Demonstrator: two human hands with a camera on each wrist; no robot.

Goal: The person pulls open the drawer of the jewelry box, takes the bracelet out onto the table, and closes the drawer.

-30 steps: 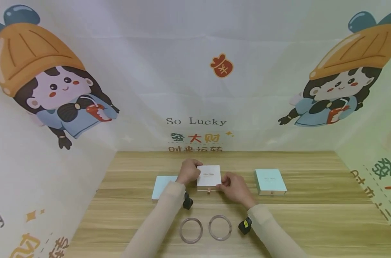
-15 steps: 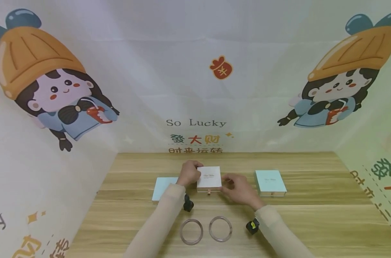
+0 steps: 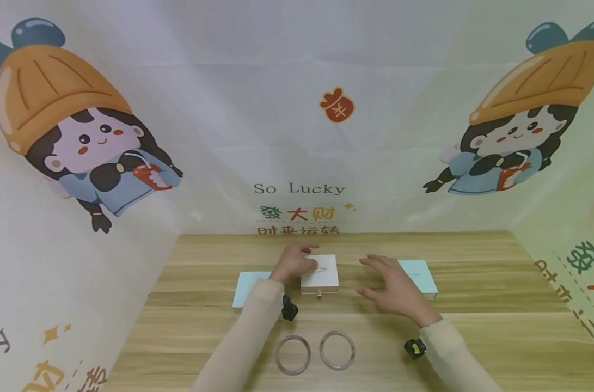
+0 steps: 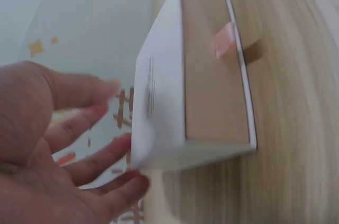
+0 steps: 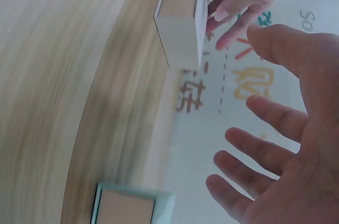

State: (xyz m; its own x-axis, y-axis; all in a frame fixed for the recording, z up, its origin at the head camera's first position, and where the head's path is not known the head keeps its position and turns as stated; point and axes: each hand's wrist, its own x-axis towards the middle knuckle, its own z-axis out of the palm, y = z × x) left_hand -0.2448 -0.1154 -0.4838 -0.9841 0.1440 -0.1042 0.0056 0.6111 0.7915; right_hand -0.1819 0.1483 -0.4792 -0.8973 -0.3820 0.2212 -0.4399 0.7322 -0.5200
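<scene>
A white drawer box (image 3: 319,274) with a small pink ribbon tab (image 4: 225,41) on its front stands on the table, its drawer closed. My left hand (image 3: 295,262) is at the box's left side, fingers spread and relaxed; in the left wrist view the fingers lie beside the box, and contact is hard to tell. Apart from the box on its right, my right hand (image 3: 392,286) hovers with spread fingers, holding nothing. It partly covers a mint-green drawer box (image 3: 419,276). Two translucent brownish bangles (image 3: 293,355) lie side by side nearer the front.
Another light-blue box (image 3: 249,286) sits left of the white one, partly hidden by my left forearm. The wooden table (image 3: 497,283) meets printed cloth walls (image 3: 399,136) at the back and sides.
My right hand has let go of the white box's right side and moved right, its fingers spreading. My left fingers have loosened from the box. The boxes and bangles stay in place.
</scene>
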